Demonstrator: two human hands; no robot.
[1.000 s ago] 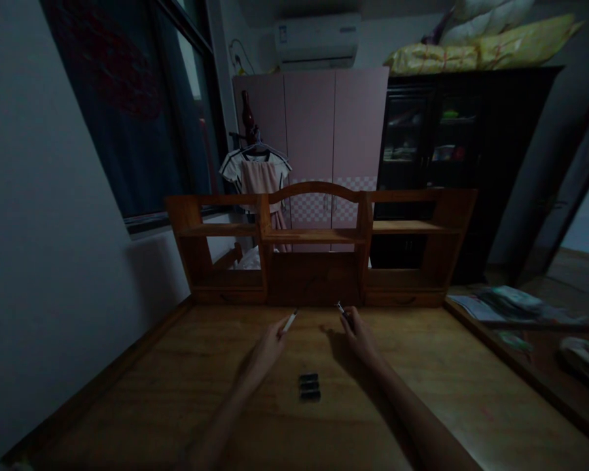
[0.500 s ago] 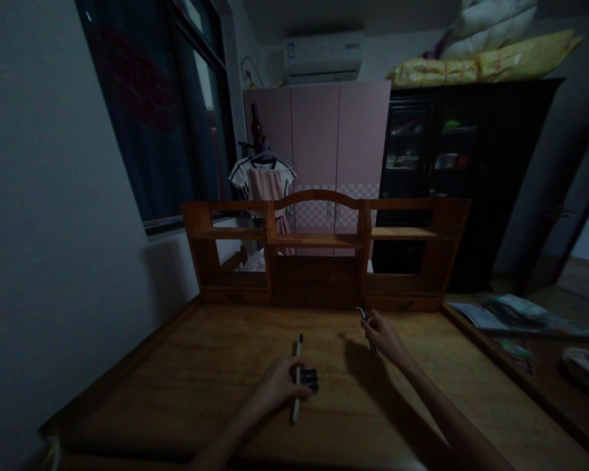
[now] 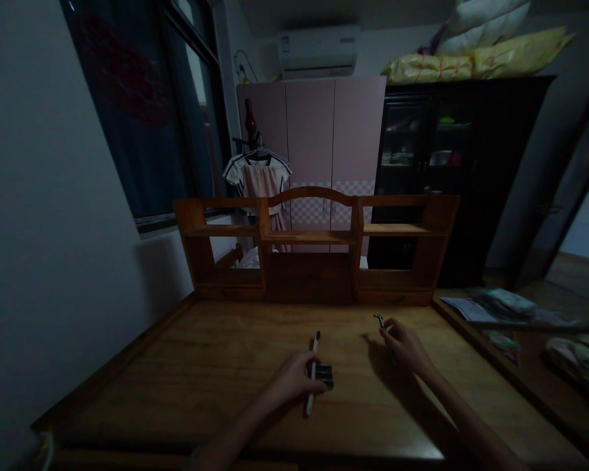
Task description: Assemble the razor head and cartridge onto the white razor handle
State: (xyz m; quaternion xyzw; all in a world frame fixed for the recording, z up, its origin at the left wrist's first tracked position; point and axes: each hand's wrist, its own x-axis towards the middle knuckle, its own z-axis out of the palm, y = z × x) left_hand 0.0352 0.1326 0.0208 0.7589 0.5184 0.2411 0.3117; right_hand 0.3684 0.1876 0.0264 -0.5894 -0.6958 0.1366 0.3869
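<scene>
My left hand [image 3: 292, 381] is closed round a thin white stick-like tool [image 3: 313, 373], held upright over the wooden desk [image 3: 201, 366]. Just right of it, touching my fingers, lie three small dark blocks [image 3: 324, 377] in a stack on the desk. My right hand [image 3: 406, 345] is closed on a slim dark tool with a bent metal tip [image 3: 381, 322], low over the desk to the right. The room is dim and details are hard to make out.
A wooden shelf unit [image 3: 314, 252] stands along the desk's far edge. Papers and magazines [image 3: 495, 304] lie on a side surface at right. A wall [image 3: 53, 248] bounds the left. Behind stand a pink wardrobe [image 3: 324, 137] and a dark cabinet [image 3: 451, 144].
My left hand pulled back from near the shelf to beside the dark blocks, with the white tool turned upright. My right hand moved right and nearer, still holding its tool.
</scene>
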